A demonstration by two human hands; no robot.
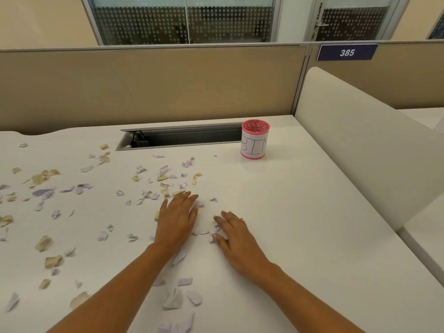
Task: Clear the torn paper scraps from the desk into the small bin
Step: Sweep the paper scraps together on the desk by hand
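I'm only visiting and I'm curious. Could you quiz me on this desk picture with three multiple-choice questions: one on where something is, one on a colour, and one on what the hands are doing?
1. Where does the bin stand?
A) on top of the partition
B) by the right end of the cable slot
C) inside the slot

2. What colour is the bin's rim?
A) blue
B) green
C) pink

3. How are the left hand and right hand?
A) both flat on the desk, fingers out
B) both raised with fistfuls
C) one wrapped round the bin

Answers:
1 B, it stands upright on the desk's far side beside the slot's right end.
2 C, pink shows at its rim and base.
3 A, both lie on the desk with paper scraps between them.
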